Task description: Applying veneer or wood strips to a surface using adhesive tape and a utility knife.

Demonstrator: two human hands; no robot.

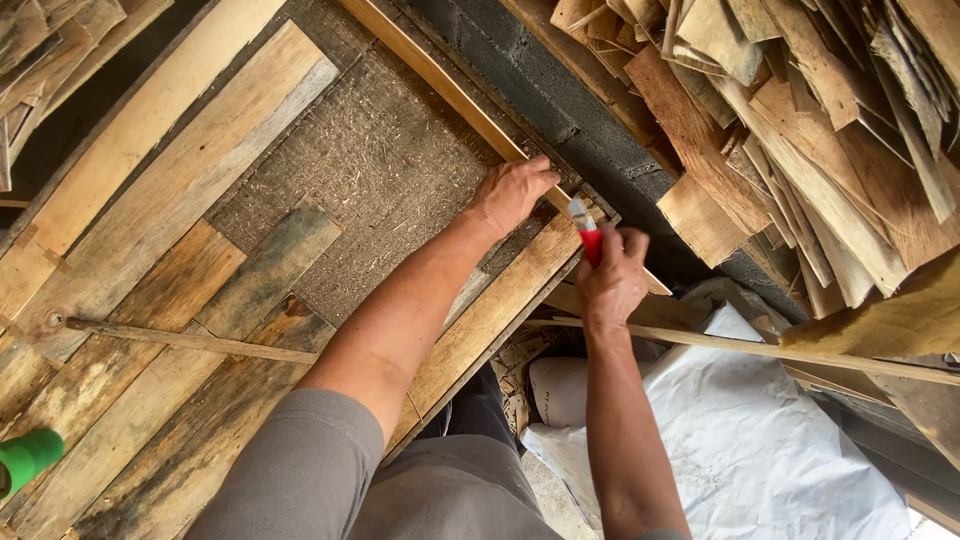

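My left hand (512,192) presses down on a long pale wooden strip (440,85) that runs along the far edge of a rough plank bench (180,210). Its fingers curl over the strip near the bench corner. Just to the right, my right hand (612,275) grips a small red-handled brush (588,236) with pale bristles. The bristles touch the strip's end right beside my left fingers.
A heap of thin wood offcuts (810,120) fills the upper right above a grey block wall (560,100). White sacks (740,430) lie lower right under a thin slat (760,350). Another thin stick (190,340) crosses the bench. A green object (25,458) shows at the lower left.
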